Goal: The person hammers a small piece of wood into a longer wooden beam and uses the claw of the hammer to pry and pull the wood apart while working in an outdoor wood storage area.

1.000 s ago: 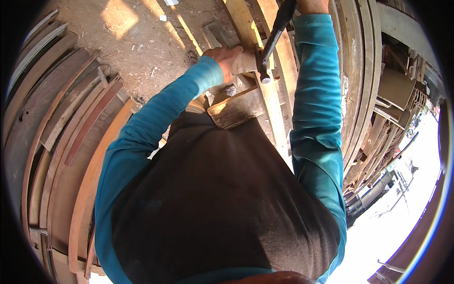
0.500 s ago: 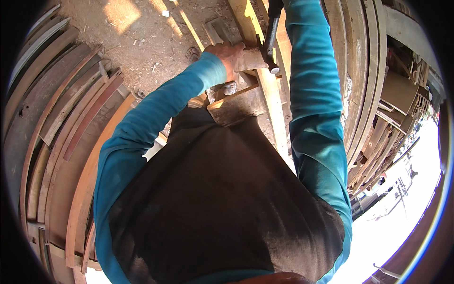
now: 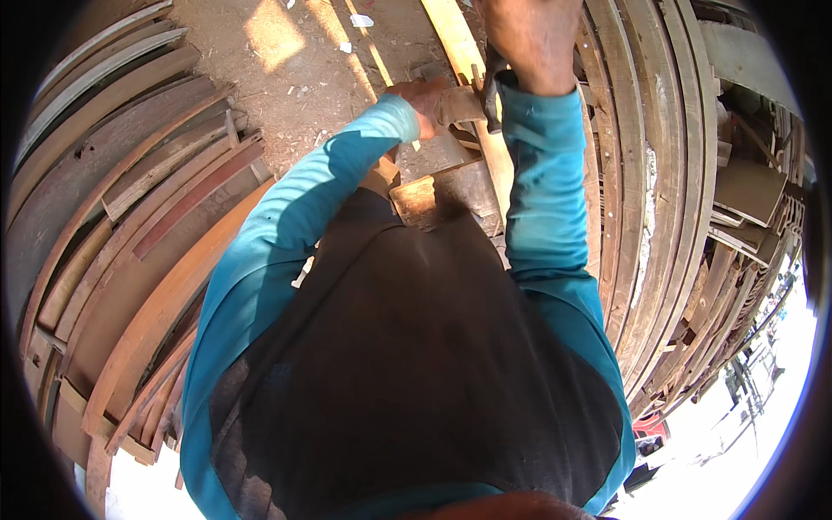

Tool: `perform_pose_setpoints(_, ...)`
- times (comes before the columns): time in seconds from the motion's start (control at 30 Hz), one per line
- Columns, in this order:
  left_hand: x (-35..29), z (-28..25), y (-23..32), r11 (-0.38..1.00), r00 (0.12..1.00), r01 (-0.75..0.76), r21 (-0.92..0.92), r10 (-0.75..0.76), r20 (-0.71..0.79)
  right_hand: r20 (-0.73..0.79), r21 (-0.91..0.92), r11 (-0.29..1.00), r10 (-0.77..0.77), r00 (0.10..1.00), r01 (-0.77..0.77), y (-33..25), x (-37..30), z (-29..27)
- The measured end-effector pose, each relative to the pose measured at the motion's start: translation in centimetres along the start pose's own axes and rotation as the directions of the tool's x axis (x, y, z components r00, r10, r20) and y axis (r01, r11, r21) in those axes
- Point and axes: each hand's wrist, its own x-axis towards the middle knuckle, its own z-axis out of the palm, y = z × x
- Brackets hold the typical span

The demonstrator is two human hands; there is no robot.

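My left hand (image 3: pixel 422 104) is closed round one end of a short wooden block (image 3: pixel 462 105), which rests against a long pale wooden beam (image 3: pixel 497 165). At the top edge my right hand (image 3: pixel 533 39) grips a hammer (image 3: pixel 493 108), only partly visible beneath it; the fingers are partly cut off by the frame. The dark hammer head is close to the block's right end. Just in front of my dark shirt front lies a wider wooden board (image 3: pixel 464 189), set across beside the beam.
Stacked planks (image 3: pixel 130 173) rise on my left. More long boards (image 3: pixel 641 173) stand close to my right arm, with a heap of wood pieces (image 3: pixel 750 191) beyond. The dirt floor (image 3: pixel 295 95) ahead carries wood chips and white scraps (image 3: pixel 361 20).
My right hand has come down into view, with the hammer nearer the block's right end. My left hand stays on the block. The whole view has shifted slightly.
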Motion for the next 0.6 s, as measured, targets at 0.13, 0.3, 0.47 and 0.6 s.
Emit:
perform_pose_setpoints(0.13, -1.0, -0.2, 0.2, 0.998, 0.990, -0.061, 0.003, 0.061, -0.128, -0.104, 0.041, 0.998, 0.053, 0.993, -0.049, -4.0, -7.4, -2.1)
perform_pose_setpoints(0.3, 1.5, 0.6, 0.8, 0.997, 0.999, -0.034, 0.067, 0.036, -0.032, -0.101, 0.091, 0.977, 0.199, 0.975, -0.190, -1.8, -4.3, -4.0)
perform_pose_setpoints(0.47, -2.9, -2.8, 4.5, 0.992, 0.992, 0.120, 0.037, -0.121, 0.021, -0.198, 0.168, 0.976, 0.174, 0.965, -0.142, -2.4, -7.8, -4.7)
perform_pose_setpoints(0.6, -3.0, -2.1, 4.4, 0.988, 0.988, 0.155, 0.009, -0.155, 0.003, -0.234, 0.142, 0.990, 0.034, 0.972, 0.000, -3.4, -11.7, -6.3)
